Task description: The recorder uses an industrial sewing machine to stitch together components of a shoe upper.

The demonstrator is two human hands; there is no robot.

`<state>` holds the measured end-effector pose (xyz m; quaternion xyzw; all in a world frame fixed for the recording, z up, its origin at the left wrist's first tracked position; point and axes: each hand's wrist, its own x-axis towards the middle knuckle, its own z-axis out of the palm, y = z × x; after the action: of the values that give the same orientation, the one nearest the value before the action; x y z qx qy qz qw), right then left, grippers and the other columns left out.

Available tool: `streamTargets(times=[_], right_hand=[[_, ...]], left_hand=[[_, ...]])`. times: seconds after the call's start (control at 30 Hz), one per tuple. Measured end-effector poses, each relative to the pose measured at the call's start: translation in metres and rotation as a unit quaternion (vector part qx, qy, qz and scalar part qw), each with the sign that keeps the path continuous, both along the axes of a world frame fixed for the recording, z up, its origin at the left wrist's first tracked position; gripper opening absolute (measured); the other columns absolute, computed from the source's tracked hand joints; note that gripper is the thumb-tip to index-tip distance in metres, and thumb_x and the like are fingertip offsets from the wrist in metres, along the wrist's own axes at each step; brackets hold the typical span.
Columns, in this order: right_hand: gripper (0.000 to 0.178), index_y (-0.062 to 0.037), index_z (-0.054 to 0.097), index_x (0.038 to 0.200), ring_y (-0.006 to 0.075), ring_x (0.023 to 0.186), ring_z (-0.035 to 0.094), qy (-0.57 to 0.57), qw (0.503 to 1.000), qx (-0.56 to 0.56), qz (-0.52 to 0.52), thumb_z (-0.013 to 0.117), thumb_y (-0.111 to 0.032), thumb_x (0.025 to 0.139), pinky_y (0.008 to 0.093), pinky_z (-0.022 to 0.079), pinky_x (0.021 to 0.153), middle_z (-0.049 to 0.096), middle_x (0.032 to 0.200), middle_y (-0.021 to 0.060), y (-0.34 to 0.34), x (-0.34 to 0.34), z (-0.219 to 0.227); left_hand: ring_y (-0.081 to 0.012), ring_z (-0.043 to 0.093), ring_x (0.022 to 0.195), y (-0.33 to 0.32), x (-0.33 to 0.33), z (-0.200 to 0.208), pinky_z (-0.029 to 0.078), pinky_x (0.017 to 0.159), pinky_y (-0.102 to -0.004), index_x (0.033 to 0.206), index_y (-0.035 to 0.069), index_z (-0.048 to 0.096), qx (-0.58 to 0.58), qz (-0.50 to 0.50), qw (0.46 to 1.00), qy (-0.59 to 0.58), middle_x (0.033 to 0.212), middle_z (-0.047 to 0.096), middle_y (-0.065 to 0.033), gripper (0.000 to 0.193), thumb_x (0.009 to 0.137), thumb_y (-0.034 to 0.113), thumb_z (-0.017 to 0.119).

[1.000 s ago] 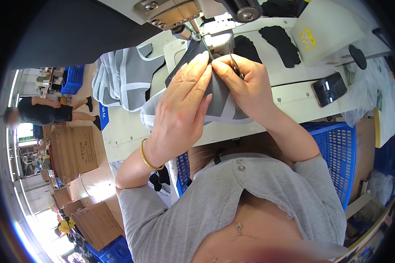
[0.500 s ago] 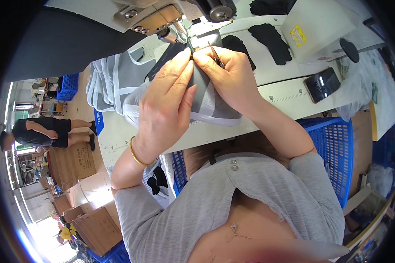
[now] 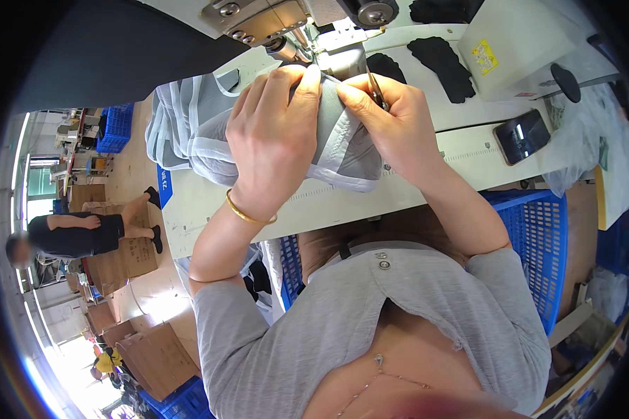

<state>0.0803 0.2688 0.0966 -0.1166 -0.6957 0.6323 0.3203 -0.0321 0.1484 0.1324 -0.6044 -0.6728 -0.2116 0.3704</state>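
Observation:
A grey fabric piece with white edging (image 3: 340,136) lies at the front of the sewing machine (image 3: 272,28), its far edge close under the lit needle area. My left hand (image 3: 276,136) is closed on that edge, thumb and fingertips pressing the cloth right by the presser foot. Just to the right, my right hand (image 3: 395,119) pinches the same edge between thumb and forefinger. Dark pointed thread snips (image 3: 376,89) are tucked in the right hand, blades pointing toward the machine. The cloth beneath my left palm is hidden.
More grey pieces with white bands (image 3: 178,129) are heaped on the table's left. Black fabric pieces (image 3: 442,68) and a dark phone (image 3: 522,136) lie at right, near a clear plastic bag (image 3: 580,150). A blue basket (image 3: 534,244) stands below. Another person (image 3: 84,230) is at far left.
My left fingers have drawn up and bunched closer at the cloth's edge. A long dark strip beside them no longer shows. The other person has shifted, and the whole view has moved slightly.

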Motion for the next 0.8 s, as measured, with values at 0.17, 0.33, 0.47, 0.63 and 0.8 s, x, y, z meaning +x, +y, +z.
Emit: streamTargets(times=[0.17,0.33,0.47,0.63,0.8], right_hand=[[0.028,0.0030,0.054,0.077,0.0124,0.055,0.037,0.002,1.000,0.026,0.004,0.062,-0.019,0.093,0.0306,0.036,0.052,0.045,0.058,0.0095,0.003,-0.001,-0.004],[0.029,0.0029,0.052,0.076,0.0150,0.054,0.035,0.003,0.998,0.055,-0.005,0.062,-0.019,0.092,0.0320,0.035,0.052,0.043,0.058,0.0108,0.004,0.000,-0.004],[0.030,0.0030,0.052,0.075,0.0156,0.054,0.035,-0.002,0.999,0.047,-0.005,0.062,-0.020,0.092,0.0327,0.035,0.051,0.043,0.058,0.0110,0.005,0.002,-0.002],[0.029,0.0033,0.054,0.076,0.0148,0.054,0.035,0.009,1.000,0.029,-0.004,0.062,-0.020,0.092,0.0321,0.035,0.051,0.044,0.059,0.0108,0.003,0.002,0.000],[0.027,0.0034,0.057,0.078,0.0129,0.055,0.035,0.007,0.999,0.039,0.002,0.062,-0.019,0.092,0.0305,0.035,0.051,0.043,0.057,0.0096,0.007,-0.002,0.000]], left_hand=[[-0.0205,0.062,0.074,0.007,-0.006,0.004,0.051,0.067,-0.0308,0.091,0.002,0.070,-0.010,-0.012,0.999,0.049,0.086,0.064,-0.0048,0.015,0.077,0.000,0.074],[-0.0202,0.064,0.073,0.009,-0.005,-0.006,0.051,0.066,-0.0306,0.088,0.002,0.070,0.030,0.003,0.999,0.034,0.084,0.064,-0.0052,0.016,0.073,-0.001,0.075],[-0.0205,0.064,0.072,0.009,0.000,-0.014,0.051,0.066,-0.0310,0.088,0.001,0.069,0.045,0.021,0.998,0.043,0.083,0.065,-0.0060,0.015,0.075,-0.001,0.075],[-0.0214,0.064,0.072,0.010,0.001,-0.013,0.051,0.065,-0.0320,0.090,0.001,0.068,0.046,0.020,0.997,0.058,0.084,0.065,-0.0072,0.017,0.074,-0.002,0.074],[-0.0213,0.065,0.075,0.010,-0.001,-0.013,0.052,0.067,-0.0321,0.091,0.001,0.068,0.036,0.020,0.997,0.060,0.086,0.065,-0.0071,0.018,0.074,-0.004,0.073]])
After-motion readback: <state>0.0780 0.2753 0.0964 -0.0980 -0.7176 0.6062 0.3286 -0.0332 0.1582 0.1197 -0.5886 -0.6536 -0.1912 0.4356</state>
